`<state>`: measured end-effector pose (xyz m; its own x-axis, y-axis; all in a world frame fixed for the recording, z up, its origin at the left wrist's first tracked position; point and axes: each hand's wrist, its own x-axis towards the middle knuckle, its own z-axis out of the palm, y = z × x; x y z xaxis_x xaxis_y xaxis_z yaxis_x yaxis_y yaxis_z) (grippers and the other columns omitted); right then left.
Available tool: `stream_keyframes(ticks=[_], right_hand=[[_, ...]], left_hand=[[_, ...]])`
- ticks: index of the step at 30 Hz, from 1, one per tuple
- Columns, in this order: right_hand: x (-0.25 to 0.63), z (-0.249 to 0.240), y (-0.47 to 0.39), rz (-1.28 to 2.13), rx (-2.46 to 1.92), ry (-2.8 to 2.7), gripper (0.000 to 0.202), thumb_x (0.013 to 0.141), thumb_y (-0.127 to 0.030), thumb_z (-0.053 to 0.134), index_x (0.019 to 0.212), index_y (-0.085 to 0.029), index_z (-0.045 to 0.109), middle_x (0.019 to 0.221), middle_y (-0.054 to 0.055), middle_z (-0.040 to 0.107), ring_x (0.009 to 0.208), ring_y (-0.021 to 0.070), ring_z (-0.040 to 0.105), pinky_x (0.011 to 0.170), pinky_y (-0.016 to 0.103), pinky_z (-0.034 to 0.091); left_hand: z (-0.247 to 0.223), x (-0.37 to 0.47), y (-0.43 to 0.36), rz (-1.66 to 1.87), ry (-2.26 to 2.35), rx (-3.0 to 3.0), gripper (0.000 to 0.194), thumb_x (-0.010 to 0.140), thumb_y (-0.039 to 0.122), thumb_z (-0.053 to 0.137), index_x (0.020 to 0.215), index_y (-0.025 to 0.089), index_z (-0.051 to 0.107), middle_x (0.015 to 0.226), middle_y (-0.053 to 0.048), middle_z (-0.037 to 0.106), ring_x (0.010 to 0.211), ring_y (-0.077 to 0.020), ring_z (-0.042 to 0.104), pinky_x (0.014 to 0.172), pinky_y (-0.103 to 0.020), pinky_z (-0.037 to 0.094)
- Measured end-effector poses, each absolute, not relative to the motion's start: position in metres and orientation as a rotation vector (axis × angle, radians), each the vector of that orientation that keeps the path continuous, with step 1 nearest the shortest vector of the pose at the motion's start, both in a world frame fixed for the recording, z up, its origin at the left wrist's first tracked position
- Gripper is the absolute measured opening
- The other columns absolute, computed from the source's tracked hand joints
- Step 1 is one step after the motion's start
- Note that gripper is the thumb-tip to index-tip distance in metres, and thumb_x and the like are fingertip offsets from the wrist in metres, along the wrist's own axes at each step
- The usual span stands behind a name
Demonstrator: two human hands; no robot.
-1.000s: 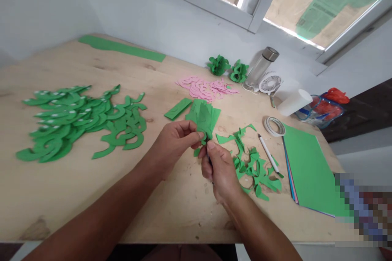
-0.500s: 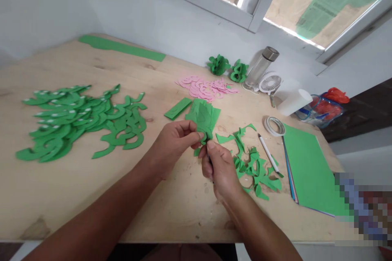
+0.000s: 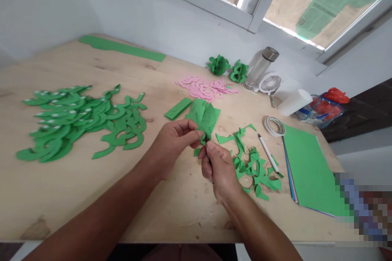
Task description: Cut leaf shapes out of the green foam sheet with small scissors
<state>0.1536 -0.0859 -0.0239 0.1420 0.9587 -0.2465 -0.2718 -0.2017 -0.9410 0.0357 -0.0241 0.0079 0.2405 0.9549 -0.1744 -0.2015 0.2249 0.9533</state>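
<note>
Pinched between the thumb and fingers of my left hand point(image 3: 174, 142) is a piece of green paper point(image 3: 208, 115) with curved outlines on it. My right hand point(image 3: 223, 167) is closed around dark scissors point(image 3: 208, 143), mostly hidden by the fingers, with the blades at the near edge of that paper. Both hands are close together above the table. Just behind them lie a stack of green paper pieces point(image 3: 196, 108) and a green strip with a drawn curve point(image 3: 178, 108). Curled green scraps point(image 3: 254, 163) are spread beside my right hand.
Green curved cutouts point(image 3: 82, 118) lie at left, pink cutouts point(image 3: 205, 87) behind. Two green paper balls point(image 3: 218, 65), a glass bottle point(image 3: 260, 67) and a small fan point(image 3: 270, 82) stand by the wall. At right are tape point(image 3: 275, 125), a white pen point(image 3: 269, 155) and green sheets point(image 3: 312, 167).
The held green paper has turned and tipped slightly at the scissors, its upper part shifting right. Both hands stay in nearly the same place.
</note>
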Motion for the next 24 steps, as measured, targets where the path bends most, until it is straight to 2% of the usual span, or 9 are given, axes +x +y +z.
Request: stream_keyframes(ticks=[24], right_hand=[[0.1535,-0.0217,-0.084,1.335,-1.279,-0.792,0.054,0.076,-0.072,0.068,0.062,-0.021,0.057,0.035,-0.011,0.036,0.033,0.0053,0.021,0.036,0.022,0.015]], left_hand=[[0.0064,0.0358,-0.0232,0.979,0.964,0.99,0.015,0.061,0.025,0.076,0.058,0.023,0.062,0.052,0.007,0.056,0.052,-0.012,0.053,0.056,-0.027,0.044]])
